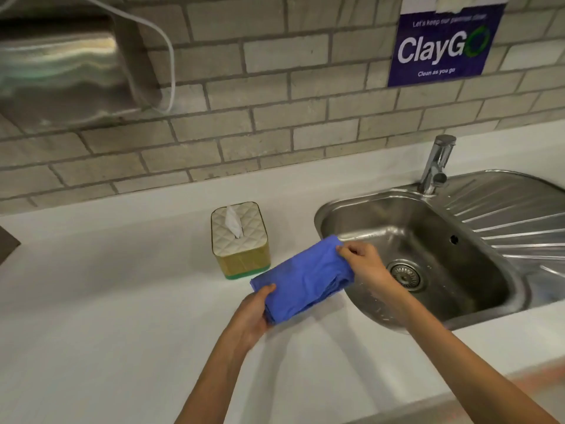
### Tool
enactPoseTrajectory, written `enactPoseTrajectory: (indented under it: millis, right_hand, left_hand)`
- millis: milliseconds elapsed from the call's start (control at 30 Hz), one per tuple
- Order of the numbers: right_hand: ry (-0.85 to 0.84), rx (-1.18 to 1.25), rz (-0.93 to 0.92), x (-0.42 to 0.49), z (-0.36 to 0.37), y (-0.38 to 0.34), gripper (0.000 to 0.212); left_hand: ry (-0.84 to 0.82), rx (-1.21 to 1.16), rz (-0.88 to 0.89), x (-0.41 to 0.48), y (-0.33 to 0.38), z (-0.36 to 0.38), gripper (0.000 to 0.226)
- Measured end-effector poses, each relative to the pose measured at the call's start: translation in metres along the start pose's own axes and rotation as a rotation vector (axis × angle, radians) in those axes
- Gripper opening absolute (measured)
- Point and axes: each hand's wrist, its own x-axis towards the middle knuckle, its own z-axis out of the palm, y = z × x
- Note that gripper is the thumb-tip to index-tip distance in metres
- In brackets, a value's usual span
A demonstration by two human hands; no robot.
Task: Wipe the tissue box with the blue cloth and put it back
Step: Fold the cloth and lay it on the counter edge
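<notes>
The tissue box [240,240] stands on the white counter [122,301], left of the sink. It has a cream quilted lid, gold sides, a green base and a white tissue sticking out of the top. A folded blue cloth [302,278] is held just in front of and to the right of the box, above the counter. My left hand [253,313] grips the cloth's near left end. My right hand [365,264] pinches its far right end at the sink's rim. The cloth is not touching the box.
A steel sink [428,249] with a drain and ribbed draining board lies to the right, with a tap [435,163] behind it. A metal wall dispenser [67,68] with a white cable hangs at upper left. A blue sign [443,44] is on the brick wall.
</notes>
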Motion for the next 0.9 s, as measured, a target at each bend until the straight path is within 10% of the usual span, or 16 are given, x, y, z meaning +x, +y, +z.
enactPoseTrajectory:
  millis: [333,900]
  right_hand:
    - [-0.096,0.050,0.320,-0.044,-0.107,0.068,0.058]
    - [-0.065,-0.448,-0.008,-0.089,-0.190,0.138,0.033]
  left_hand:
    - [-0.071,0.323,0.132,-0.021,-0.056,0.067,0.012]
    - [0.311,0.742,0.438,-0.050,-0.158,0.134,0.016]
